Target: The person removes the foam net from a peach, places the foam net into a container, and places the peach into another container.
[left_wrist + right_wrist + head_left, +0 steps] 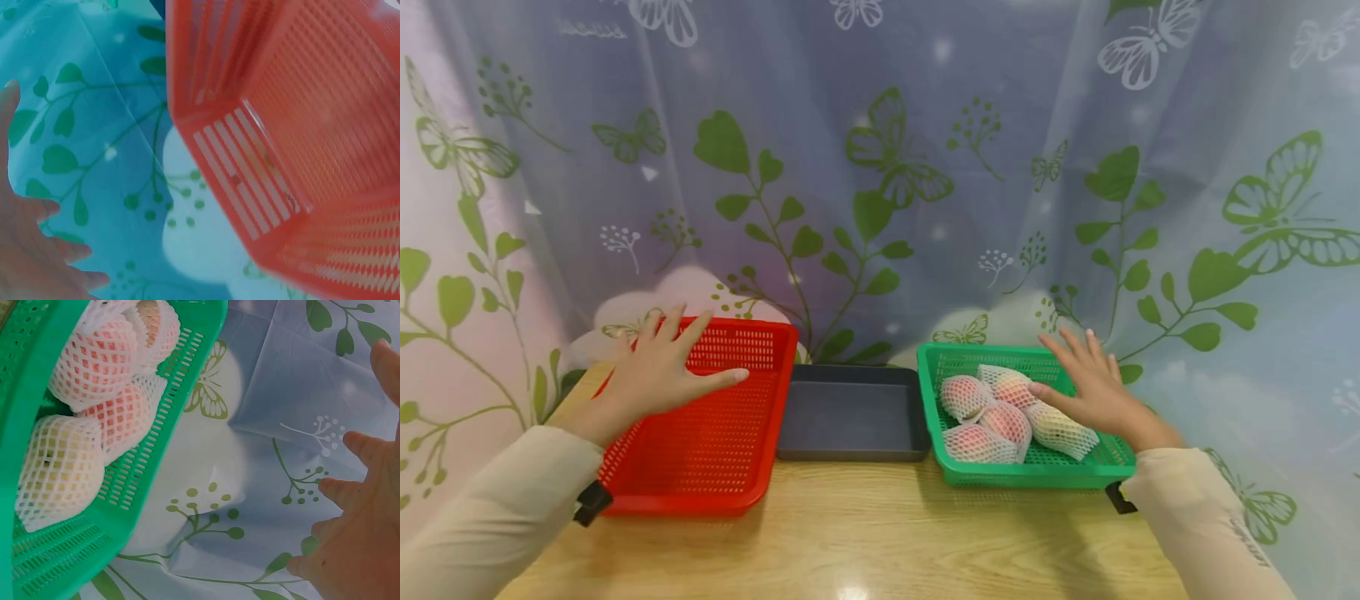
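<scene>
My left hand (658,375) hovers over the red plastic basket (700,504), fingers spread, holding nothing. No contents show inside that basket. On the right, my right hand (1093,392) is held above the green plastic basket (1037,477), its fingers also spread and free of any object. Several round fruits in white foam nets lie in the green basket; a reddish one (964,397) is at its left and a yellowish one (1062,428) nearer my right hand. The right wrist view shows a yellowish fruit (61,469) close, with the hand apart from it.
Between the two baskets sits a dark grey rectangular tray (853,456). All three stand on a light wooden table (865,525). Behind them hangs a curtain (820,167) printed with leaves and butterflies, close to the baskets' far edges.
</scene>
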Action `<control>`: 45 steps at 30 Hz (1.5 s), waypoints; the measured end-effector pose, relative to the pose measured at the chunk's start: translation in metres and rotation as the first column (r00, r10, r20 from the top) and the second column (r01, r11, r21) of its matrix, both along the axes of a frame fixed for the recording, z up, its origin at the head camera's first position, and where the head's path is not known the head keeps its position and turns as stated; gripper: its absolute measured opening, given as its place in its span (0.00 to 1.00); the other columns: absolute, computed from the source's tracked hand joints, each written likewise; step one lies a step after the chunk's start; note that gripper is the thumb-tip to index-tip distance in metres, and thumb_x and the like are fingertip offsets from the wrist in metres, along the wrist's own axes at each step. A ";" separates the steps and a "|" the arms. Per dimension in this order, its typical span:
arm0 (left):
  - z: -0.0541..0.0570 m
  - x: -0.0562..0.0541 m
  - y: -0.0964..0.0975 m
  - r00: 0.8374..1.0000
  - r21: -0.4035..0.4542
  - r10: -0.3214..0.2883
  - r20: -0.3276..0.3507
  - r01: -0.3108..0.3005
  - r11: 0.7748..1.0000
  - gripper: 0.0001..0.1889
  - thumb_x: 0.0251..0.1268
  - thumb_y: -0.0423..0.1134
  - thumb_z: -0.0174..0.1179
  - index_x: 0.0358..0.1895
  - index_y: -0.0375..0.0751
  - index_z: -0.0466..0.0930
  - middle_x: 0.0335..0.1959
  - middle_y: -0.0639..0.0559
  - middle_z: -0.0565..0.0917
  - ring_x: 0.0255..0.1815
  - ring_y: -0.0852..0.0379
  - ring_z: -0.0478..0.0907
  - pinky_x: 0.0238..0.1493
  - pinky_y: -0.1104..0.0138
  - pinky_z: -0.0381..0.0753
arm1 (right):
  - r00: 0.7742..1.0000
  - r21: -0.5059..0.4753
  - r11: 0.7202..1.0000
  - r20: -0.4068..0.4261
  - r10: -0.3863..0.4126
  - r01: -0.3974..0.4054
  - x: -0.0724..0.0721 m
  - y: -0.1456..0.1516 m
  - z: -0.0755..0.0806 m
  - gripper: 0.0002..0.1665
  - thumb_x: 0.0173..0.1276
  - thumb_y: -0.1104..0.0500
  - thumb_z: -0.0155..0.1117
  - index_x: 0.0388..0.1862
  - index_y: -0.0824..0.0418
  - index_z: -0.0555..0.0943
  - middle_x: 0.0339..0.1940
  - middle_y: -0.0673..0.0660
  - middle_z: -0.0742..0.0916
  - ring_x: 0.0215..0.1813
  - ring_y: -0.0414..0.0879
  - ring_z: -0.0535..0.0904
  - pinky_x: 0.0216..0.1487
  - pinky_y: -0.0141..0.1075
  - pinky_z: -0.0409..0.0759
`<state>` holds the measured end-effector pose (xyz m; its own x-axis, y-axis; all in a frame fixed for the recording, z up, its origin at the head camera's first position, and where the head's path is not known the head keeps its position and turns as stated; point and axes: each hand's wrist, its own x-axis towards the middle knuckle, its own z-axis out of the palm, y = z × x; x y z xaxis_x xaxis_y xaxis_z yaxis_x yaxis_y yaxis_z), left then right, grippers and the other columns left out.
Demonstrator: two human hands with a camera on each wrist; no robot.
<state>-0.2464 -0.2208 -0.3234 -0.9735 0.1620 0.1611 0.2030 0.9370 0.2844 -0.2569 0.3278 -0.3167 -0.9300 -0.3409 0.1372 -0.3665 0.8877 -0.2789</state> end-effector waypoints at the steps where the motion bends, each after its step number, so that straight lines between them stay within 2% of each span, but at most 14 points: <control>1: -0.002 -0.001 0.004 1.000 0.018 -0.004 -0.003 0.004 1.000 0.56 0.52 0.77 0.50 0.78 0.51 0.39 0.75 0.29 0.42 0.72 0.24 0.36 0.58 0.24 0.29 | 1.000 -0.003 1.000 0.001 0.004 -0.004 -0.001 0.001 -0.002 0.48 0.70 0.39 0.54 0.79 0.50 0.43 0.78 0.67 0.43 0.74 0.68 0.24 0.63 0.74 0.27; 8: -0.014 -0.008 0.044 0.998 0.170 -0.056 0.035 0.049 0.984 0.55 0.52 0.75 0.53 0.78 0.50 0.43 0.76 0.32 0.43 0.73 0.26 0.37 0.63 0.28 0.29 | 1.000 -0.024 1.000 0.013 0.018 -0.017 -0.004 0.000 -0.016 0.47 0.70 0.43 0.56 0.79 0.52 0.46 0.78 0.68 0.46 0.74 0.71 0.28 0.63 0.75 0.34; 13: -0.030 -0.016 0.075 0.993 0.253 -0.103 0.049 0.088 0.964 0.55 0.52 0.74 0.55 0.78 0.49 0.44 0.77 0.35 0.44 0.75 0.29 0.38 0.65 0.30 0.30 | 0.999 -0.043 0.998 0.030 0.037 -0.036 -0.008 -0.005 -0.030 0.47 0.70 0.43 0.57 0.78 0.55 0.47 0.77 0.68 0.47 0.74 0.71 0.30 0.63 0.75 0.37; 17: -0.040 -0.019 0.101 0.987 0.321 -0.154 0.053 0.130 0.938 0.53 0.53 0.72 0.56 0.77 0.49 0.45 0.77 0.36 0.45 0.75 0.31 0.39 0.66 0.31 0.33 | 0.997 -0.077 0.996 0.055 0.049 -0.045 -0.009 -0.008 -0.042 0.46 0.70 0.42 0.57 0.78 0.55 0.48 0.78 0.67 0.48 0.75 0.70 0.31 0.63 0.76 0.38; 21: -0.047 -0.019 0.126 0.975 0.410 -0.211 0.077 0.162 0.898 0.52 0.55 0.70 0.58 0.78 0.51 0.44 0.77 0.38 0.43 0.75 0.33 0.40 0.67 0.31 0.36 | 0.994 -0.126 0.990 0.080 0.073 -0.062 -0.008 -0.011 -0.054 0.46 0.70 0.41 0.57 0.78 0.53 0.49 0.78 0.67 0.48 0.75 0.70 0.32 0.62 0.76 0.40; 26: -0.061 -0.019 0.155 0.959 0.535 -0.253 0.126 0.149 0.832 0.52 0.54 0.69 0.59 0.77 0.56 0.43 0.78 0.44 0.44 0.76 0.36 0.44 0.67 0.33 0.47 | 0.988 -0.185 0.979 0.111 0.108 -0.086 -0.008 -0.015 -0.069 0.46 0.69 0.45 0.60 0.78 0.55 0.50 0.77 0.67 0.50 0.75 0.71 0.33 0.61 0.76 0.41; 30: -0.077 -0.016 0.177 0.949 0.629 -0.269 0.162 0.110 0.770 0.50 0.53 0.67 0.62 0.77 0.60 0.46 0.78 0.49 0.47 0.76 0.40 0.48 0.67 0.37 0.56 | 0.984 -0.209 0.969 0.090 0.153 -0.131 -0.010 -0.018 -0.081 0.44 0.68 0.50 0.61 0.76 0.60 0.54 0.76 0.69 0.53 0.74 0.72 0.39 0.63 0.75 0.45; 34: -0.094 -0.012 0.199 0.932 0.707 -0.311 0.187 0.092 0.701 0.49 0.54 0.64 0.64 0.76 0.61 0.47 0.78 0.49 0.49 0.76 0.40 0.49 0.67 0.38 0.57 | 0.979 -0.256 0.954 0.090 0.184 -0.155 -0.011 -0.022 -0.089 0.44 0.66 0.51 0.64 0.76 0.60 0.56 0.75 0.68 0.56 0.74 0.70 0.46 0.63 0.73 0.50; 40: -0.117 -0.005 0.228 0.879 0.813 -0.414 0.235 0.055 0.580 0.49 0.55 0.60 0.65 0.77 0.61 0.45 0.77 0.46 0.49 0.76 0.39 0.46 0.67 0.38 0.57 | 0.963 -0.340 0.934 0.199 0.182 -0.106 -0.012 -0.026 -0.102 0.45 0.63 0.51 0.68 0.75 0.56 0.58 0.76 0.66 0.57 0.74 0.68 0.50 0.63 0.71 0.56; 42: -0.123 -0.002 0.237 0.873 0.838 -0.428 0.234 0.042 0.543 0.49 0.56 0.59 0.65 0.77 0.58 0.45 0.77 0.45 0.50 0.75 0.38 0.47 0.66 0.38 0.59 | 0.956 -0.358 0.929 0.228 0.187 -0.096 -0.012 -0.027 -0.105 0.45 0.63 0.51 0.69 0.75 0.56 0.59 0.75 0.66 0.59 0.74 0.68 0.51 0.62 0.70 0.59; 45: -0.130 0.002 0.247 0.874 0.869 -0.432 0.222 0.024 0.494 0.47 0.59 0.54 0.65 0.77 0.52 0.47 0.76 0.44 0.53 0.75 0.37 0.50 0.67 0.40 0.60 | 0.946 -0.380 0.919 0.246 0.212 -0.107 -0.013 -0.029 -0.109 0.43 0.63 0.51 0.68 0.74 0.58 0.61 0.74 0.67 0.61 0.72 0.69 0.54 0.61 0.70 0.61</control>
